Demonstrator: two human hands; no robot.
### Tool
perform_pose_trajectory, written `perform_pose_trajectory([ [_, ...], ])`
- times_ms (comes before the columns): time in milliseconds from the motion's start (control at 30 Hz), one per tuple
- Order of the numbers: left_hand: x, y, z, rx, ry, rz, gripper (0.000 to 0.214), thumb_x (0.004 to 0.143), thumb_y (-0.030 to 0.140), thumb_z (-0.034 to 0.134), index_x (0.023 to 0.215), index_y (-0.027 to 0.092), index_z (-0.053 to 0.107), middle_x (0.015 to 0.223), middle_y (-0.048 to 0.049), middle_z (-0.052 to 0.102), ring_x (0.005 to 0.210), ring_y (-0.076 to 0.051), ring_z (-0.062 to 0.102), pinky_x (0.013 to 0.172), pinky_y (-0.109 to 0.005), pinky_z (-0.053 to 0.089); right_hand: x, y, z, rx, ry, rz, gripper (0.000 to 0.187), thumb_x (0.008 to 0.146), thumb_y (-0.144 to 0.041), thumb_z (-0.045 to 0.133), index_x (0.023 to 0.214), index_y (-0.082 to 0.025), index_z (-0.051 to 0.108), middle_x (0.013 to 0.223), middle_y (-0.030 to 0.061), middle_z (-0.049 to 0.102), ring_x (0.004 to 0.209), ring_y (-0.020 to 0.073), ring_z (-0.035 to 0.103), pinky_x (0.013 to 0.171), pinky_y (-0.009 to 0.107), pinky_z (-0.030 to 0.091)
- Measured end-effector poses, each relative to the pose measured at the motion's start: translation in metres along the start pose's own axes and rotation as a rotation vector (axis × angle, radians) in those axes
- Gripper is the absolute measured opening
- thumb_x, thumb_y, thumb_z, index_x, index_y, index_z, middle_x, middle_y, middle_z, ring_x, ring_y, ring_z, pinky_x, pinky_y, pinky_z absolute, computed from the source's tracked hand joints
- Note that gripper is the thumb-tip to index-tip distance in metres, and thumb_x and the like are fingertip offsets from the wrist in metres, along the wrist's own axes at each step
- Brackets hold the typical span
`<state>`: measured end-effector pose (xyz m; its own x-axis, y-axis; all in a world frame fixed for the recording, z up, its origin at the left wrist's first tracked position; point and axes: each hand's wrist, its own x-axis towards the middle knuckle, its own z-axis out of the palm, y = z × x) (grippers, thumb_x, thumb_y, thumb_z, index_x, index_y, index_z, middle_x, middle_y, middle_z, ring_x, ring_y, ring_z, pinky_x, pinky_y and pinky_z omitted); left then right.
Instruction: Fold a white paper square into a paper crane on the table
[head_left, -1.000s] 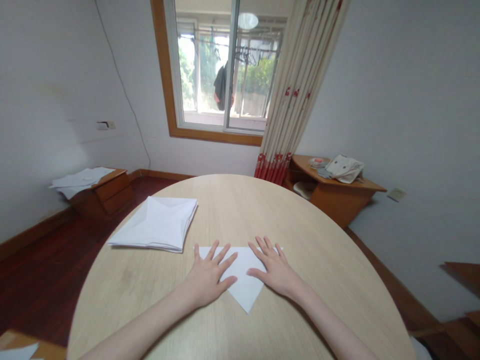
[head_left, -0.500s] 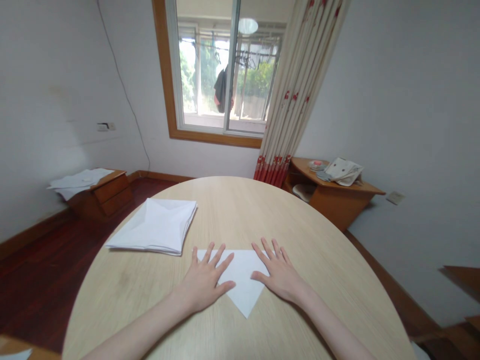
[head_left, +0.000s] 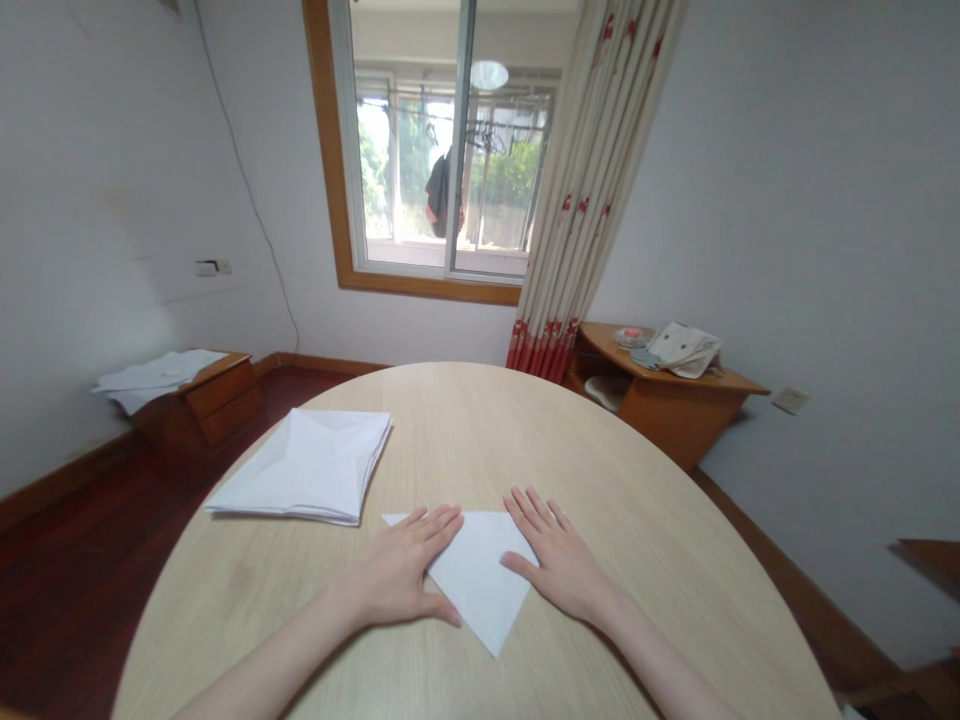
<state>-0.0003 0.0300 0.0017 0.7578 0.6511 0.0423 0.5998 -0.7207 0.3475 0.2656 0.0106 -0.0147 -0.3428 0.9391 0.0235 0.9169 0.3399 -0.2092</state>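
A white sheet of paper folded into a triangle [head_left: 484, 575] lies on the round wooden table [head_left: 600, 480], one corner pointing toward me. My left hand [head_left: 409, 570] rests flat over its left part, fingers straight and close together, thumb stretched out to the side. Over the right part lies my right hand [head_left: 559, 555], palm down, with the thumb out on the paper. Both hands are open and grip nothing. The paper's left tip shows past my left fingers; its right corner is hidden under my right hand.
A stack of folded white paper [head_left: 304, 465] sits at the table's left. Beyond the table are a low drawer cabinet [head_left: 221, 400] with papers on it, a corner shelf [head_left: 667, 420] with a cloth bag [head_left: 686, 350], a window and a curtain [head_left: 570, 220].
My left hand's fingers have drawn together from a spread pose, and its thumb has moved down off the paper's middle. My right hand stays nearly in place. The view has tilted slightly upward.
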Motion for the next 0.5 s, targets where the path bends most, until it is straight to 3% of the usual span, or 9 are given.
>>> perform_pose_trajectory([
  [233,0.001,-0.004,0.001,-0.012,0.076,-0.021,0.095,0.067,0.068,0.069,0.145,0.023,0.037,0.146,-0.0155,0.041,0.133,-0.032,0.042,0.110,-0.048,0.033,-0.001,0.001,0.000,0.024,0.005,-0.031,0.066,0.094,-0.059,0.039,0.149,-0.025,0.027,0.156,0.0070,0.021,0.145,0.0274,0.012,0.116,0.054,0.014],
  [500,0.003,-0.009,0.004,-0.011,0.120,-0.011,0.076,0.077,0.066,0.060,0.139,0.025,0.046,0.142,-0.0107,0.048,0.131,-0.028,0.046,0.110,-0.043,0.035,-0.003,0.001,-0.014,0.245,-0.036,-0.167,0.080,0.084,-0.068,0.048,0.148,-0.024,0.029,0.152,0.0114,0.030,0.143,0.0303,0.020,0.115,0.057,0.008],
])
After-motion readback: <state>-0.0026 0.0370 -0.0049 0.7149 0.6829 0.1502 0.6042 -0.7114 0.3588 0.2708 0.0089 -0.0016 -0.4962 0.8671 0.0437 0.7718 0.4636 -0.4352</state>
